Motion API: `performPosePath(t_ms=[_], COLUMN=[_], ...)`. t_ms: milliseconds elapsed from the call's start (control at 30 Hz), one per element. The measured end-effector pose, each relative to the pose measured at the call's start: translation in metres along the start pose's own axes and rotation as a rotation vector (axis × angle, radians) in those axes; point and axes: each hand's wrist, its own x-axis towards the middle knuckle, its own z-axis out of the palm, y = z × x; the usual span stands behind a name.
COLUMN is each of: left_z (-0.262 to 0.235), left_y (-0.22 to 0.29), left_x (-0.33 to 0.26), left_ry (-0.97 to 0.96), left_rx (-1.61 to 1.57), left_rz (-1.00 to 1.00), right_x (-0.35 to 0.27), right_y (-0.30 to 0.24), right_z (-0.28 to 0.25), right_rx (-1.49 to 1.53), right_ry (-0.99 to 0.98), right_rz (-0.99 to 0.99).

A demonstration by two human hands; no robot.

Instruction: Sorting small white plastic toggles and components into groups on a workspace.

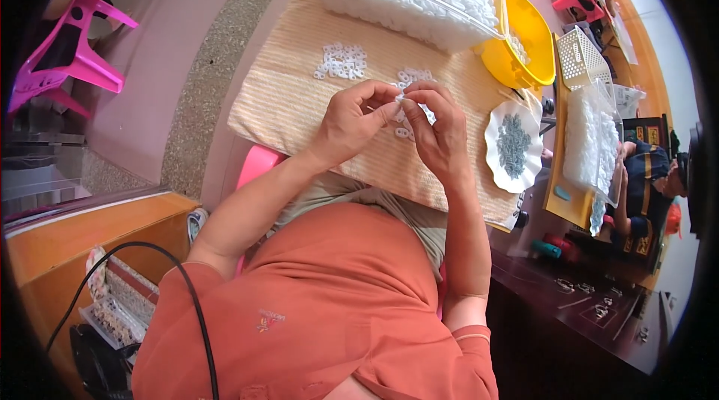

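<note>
Over the middle of a cloth-covered table, my two hands meet fingertip to fingertip. My left hand pinches a small white plastic piece, and my right hand pinches at the same spot from the other side. Fingers hide most of that piece. Behind and below the hands lies a loose group of small white plastic pieces, partly covered by them. Another cluster of white pieces with holes lies to the left. On the right, a white wavy-edged plate holds a heap of small grey pieces.
A clear bin full of white pieces stands at the table's far side, beside a yellow basket. Further right is another table with a white perforated basket, a clear box and a person. A pink stool stands left.
</note>
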Motion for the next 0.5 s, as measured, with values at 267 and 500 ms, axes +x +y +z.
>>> performPosePath(t_ms=[267, 500], left_z=[-0.002, -0.001], left_y=[0.0, 0.002], left_x=[0.001, -0.002], left_ry=[-0.197, -0.202], left_rx=[-0.231, -0.325], left_rz=[-0.177, -0.284], right_x=[-0.022, -0.045], right_y=[0.003, 0.001], right_z=[-0.005, -0.025], right_rx=[0.464, 0.18], right_ry=[-0.105, 0.047], right_rz=[0.325, 0.127])
